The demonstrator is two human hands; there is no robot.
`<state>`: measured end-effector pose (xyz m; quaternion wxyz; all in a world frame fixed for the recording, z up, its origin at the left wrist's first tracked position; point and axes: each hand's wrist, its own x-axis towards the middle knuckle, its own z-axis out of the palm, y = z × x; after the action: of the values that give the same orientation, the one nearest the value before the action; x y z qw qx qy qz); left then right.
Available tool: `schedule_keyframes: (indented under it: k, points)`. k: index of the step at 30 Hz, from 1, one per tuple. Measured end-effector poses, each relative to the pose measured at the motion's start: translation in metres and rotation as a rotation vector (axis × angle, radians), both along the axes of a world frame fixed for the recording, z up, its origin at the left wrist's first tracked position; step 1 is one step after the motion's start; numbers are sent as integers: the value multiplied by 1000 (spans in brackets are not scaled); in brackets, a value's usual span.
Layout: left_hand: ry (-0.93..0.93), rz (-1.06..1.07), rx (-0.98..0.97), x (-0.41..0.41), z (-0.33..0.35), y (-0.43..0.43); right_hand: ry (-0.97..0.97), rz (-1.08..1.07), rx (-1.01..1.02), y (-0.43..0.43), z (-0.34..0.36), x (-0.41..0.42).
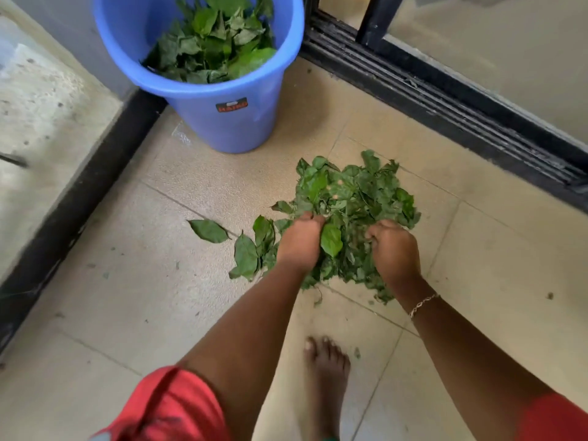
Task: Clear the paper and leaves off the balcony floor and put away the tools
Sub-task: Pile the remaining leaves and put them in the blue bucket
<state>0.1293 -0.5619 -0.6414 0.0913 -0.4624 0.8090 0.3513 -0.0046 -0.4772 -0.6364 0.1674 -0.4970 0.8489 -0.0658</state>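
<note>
You're partway: the blue bucket [222, 128] already holds a heap of leaves [216, 43], yet your left hand [299, 240] and right hand [393, 246] are both curled into the leaf pile [356, 192] lying on the floor [143, 297], with stray leaves [208, 230] just beside it and no tools in sight

A heap of green leaves [356, 198] is lying loose and crumpled near the blue bucket [222, 128], off to its right and closer to the person. The left hand [299, 240] and right hand [394, 249] are digging into the side of the heap farthest from the bucket, fingers curling round clumps. A few flat leaves [246, 256] are trailing from the heap's left side, and a single leaf [208, 230] is lying apart, directly in front of the bucket. More leaves [213, 43] are partly filling the upright bucket.
</note>
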Motion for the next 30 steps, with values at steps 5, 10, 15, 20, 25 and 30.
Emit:
schedule_keyframes:
  k: [5,10,15,20,25,30]
  points:
    - [98,233,59,7,75,-7,-101,-198,-43,-7,80,-5]
    - [251,475,223,13,189,-30,-185,-237,-173,-23,179,-9]
    - [427,653,177,13,266,-109,-257,-244,-332,-97,246,-8]
    - [363,645,53,19,277,-199,-369,-258,-426,-204,250,12]
    - [160,600,-21,26,247,-259,-456,-268,-302,-278,217,32]
    - [-63,435,88,35,215,-276,-608,-239,-211,-279,193,25]
